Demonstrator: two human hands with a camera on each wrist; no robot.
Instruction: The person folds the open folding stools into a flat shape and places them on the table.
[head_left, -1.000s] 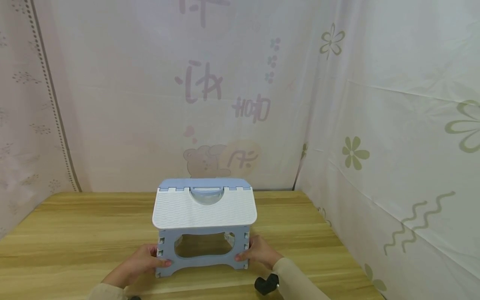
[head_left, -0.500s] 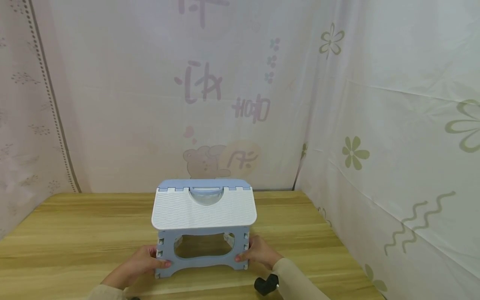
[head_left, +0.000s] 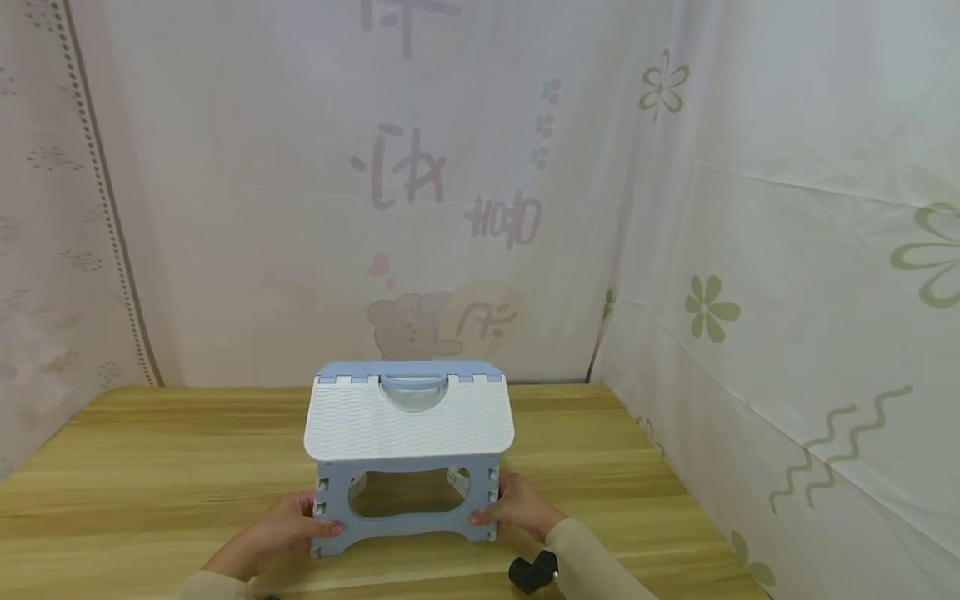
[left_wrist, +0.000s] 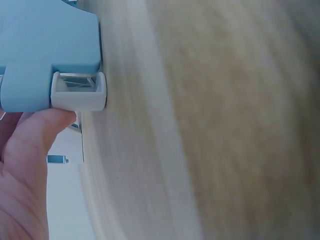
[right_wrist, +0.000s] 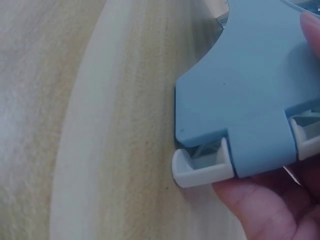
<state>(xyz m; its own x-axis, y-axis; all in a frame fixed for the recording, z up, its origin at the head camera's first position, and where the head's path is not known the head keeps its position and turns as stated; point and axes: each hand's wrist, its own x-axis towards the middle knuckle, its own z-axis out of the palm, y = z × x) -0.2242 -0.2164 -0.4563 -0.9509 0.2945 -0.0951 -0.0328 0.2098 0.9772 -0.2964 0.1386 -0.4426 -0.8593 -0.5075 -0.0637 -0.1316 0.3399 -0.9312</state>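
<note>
A small folding stool [head_left: 408,421] stands unfolded on the wooden table, with a white textured seat half in front and a blue strip behind. Its blue front leg panel [head_left: 408,523] has a wide oval opening. My left hand [head_left: 281,529] grips the panel's left edge low down, thumb on the front face. At the right edge, my right hand [head_left: 521,504] pinches the same panel, its thumb on the front and other fingers round the side. White hinge pieces [left_wrist: 80,95] show beside the left fingers, and a similar white piece [right_wrist: 202,167] sits by the right fingers.
The wood-grain table [head_left: 187,450] reaches back to a patterned curtain [head_left: 247,250]. Another curtain [head_left: 810,333] runs along the right side. A black object [head_left: 532,572] lies beside my right sleeve [head_left: 592,558].
</note>
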